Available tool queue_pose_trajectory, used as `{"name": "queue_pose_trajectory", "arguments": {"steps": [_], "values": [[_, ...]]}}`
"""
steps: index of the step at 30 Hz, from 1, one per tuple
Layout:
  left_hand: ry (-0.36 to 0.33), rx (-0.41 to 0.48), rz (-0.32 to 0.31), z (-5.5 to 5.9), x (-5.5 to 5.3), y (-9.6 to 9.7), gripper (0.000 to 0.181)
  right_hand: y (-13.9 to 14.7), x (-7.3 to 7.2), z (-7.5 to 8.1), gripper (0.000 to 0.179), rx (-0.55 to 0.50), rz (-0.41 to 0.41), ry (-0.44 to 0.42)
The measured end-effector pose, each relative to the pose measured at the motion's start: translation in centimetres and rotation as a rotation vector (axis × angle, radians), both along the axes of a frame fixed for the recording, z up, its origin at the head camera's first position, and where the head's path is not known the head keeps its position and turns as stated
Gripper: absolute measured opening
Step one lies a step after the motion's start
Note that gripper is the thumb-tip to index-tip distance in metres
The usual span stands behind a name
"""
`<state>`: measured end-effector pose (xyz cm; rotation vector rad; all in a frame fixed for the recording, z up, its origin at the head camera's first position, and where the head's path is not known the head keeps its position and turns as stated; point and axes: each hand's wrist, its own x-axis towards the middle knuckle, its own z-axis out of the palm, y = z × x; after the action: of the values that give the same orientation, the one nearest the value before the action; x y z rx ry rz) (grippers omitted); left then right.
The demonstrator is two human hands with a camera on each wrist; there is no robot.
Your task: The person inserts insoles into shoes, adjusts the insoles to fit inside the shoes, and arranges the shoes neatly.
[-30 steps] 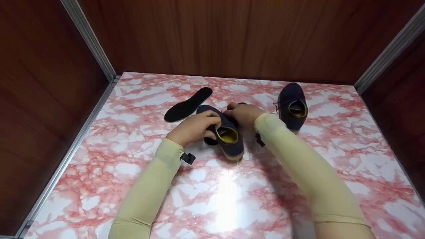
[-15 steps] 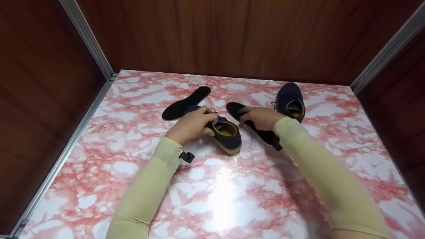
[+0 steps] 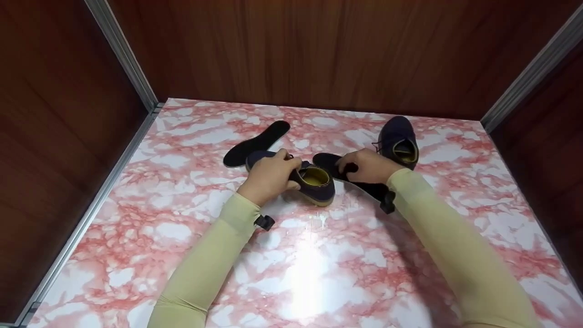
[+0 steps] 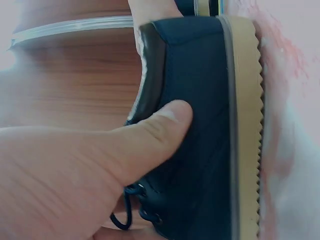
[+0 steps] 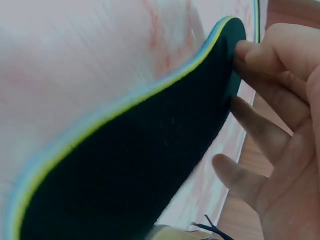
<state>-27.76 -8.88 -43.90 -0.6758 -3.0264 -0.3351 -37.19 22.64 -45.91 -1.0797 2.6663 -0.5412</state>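
Observation:
A dark navy lace-up shoe with a tan sole and yellow lining lies near the middle of the table. My left hand grips it by the side of its opening; in the left wrist view the thumb presses on the outer side of the shoe. To the right, my right hand pinches a black insole near its edge. The right wrist view shows this insole with a yellow and pale blue rim, tilted, fingertips at its narrower end. The insole's underside is hidden.
A second black insole lies flat behind the left shoe. Farther right stands the matching navy shoe, its laces loose to the left. Brown wooden panels enclose the red and white marbled table at back and sides.
My right hand has moved right, away from the held shoe, bringing the insole into fuller view. The held shoe has turned, its toe swinging left, with my left hand still on it.

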Motion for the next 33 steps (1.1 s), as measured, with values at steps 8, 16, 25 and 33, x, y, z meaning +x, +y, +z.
{"name": "queue_pose_trajectory", "arguments": {"steps": [8,16,25,33], "values": [[-0.015,0.103,0.046,1.0,0.6,1.4,0.040,-0.2,1.4,-0.6,0.091,0.181,-0.277,0.064],[0.072,-0.136,0.189,2.5,-0.2,6.0,0.026,-0.6,2.5,-0.9,0.088,0.263,-0.379,-0.002],[0.075,-0.370,0.343,2.4,-1.2,10.5,0.034,-0.7,2.8,-0.8,0.087,0.261,-0.396,0.000],[0.156,-0.506,0.374,1.5,-1.2,12.0,0.035,-0.4,3.1,-1.3,0.082,0.236,-0.387,0.042]]}}
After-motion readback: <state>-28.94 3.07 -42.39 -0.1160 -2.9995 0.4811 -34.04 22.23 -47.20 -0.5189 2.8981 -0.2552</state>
